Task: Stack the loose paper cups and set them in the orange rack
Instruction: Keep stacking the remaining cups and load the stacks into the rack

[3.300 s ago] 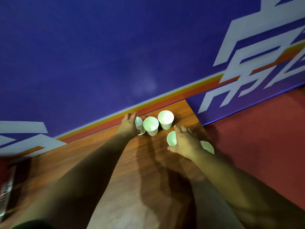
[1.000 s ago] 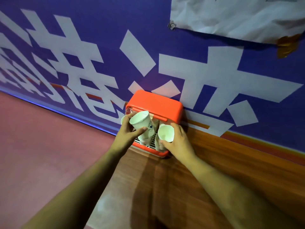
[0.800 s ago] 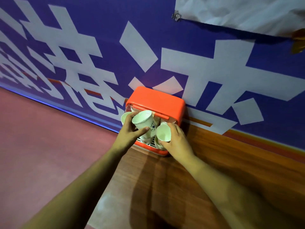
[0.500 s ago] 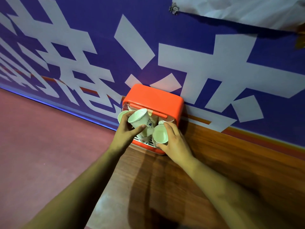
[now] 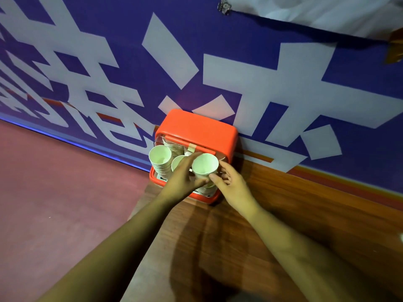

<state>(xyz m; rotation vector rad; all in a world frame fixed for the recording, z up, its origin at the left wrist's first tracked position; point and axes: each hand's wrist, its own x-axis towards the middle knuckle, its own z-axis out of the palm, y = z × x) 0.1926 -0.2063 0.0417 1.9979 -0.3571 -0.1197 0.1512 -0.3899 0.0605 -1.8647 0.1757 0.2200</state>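
**Both hands at the orange rack, one cup between them**

Here we are at the end of the wooden table (image 5: 250, 236), right up against the blue banner wall (image 5: 239, 51) with its big white characters. The orange rack (image 5: 196, 129) sits at the table's far corner, its back against the wall and its open front facing us.

The left hand (image 5: 182, 182) reaches into that opening. Its fingers curl over the back of a white paper cup (image 5: 205, 164) and its thumb is tucked under the near side, so it's clamped on the cup. The cup is upright, mouth towards the camera, at the right front of the rack. Just below it, between the two hands, a pale rim (image 5: 209, 185) peeks out. It's probably another cup underneath, though it's too hidden to be sure.

The right hand (image 5: 233, 188) comes in from the other side. Its thumb tip is on the cup's lower wall and its fingers are loosely bent just behind. Gripping or only steadying? Can't tell from this angle.

At the rack's left front stands a tall stack of cups (image 5: 160, 156), ribbed with nested rims and upright. Beside it sits a middle cup (image 5: 177, 163), half covered by the left hand's knuckles. More nested rims (image 5: 173, 147) show deeper inside, under the orange top.

Off to the left is red floor (image 5: 54, 203), and a white sheet (image 5: 327, 12) is pinned high on the wall
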